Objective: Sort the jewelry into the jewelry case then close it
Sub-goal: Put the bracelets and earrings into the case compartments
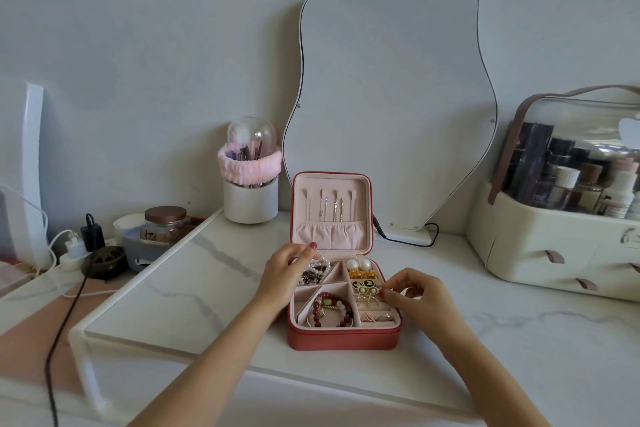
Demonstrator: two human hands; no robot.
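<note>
One white marble-veined bench (221, 291) runs along a pale wall, and one wavy-edged mirror (391, 107) leans there behind one red jewelry case (343, 338), which stands open near the bench's front edge with its pink-lined lid (330, 211) upright. To the right sits one cream cosmetics organiser (554, 243) with a clear dome; to the left, one white brush holder (250, 194) wrapped in a pink band. Inside the case lie one red bead bracelet (332, 308) in the front compartment, one pearl bracelet (317, 267) at the back left, and two pearl earrings (358, 264) at the back right. Two hands reach in: the left hand (284, 274) curls its fingers (311, 248) around the pearl bracelet, and the right hand (415, 298) pinches a gold earring (367, 289) at the right-side slots.
</note>
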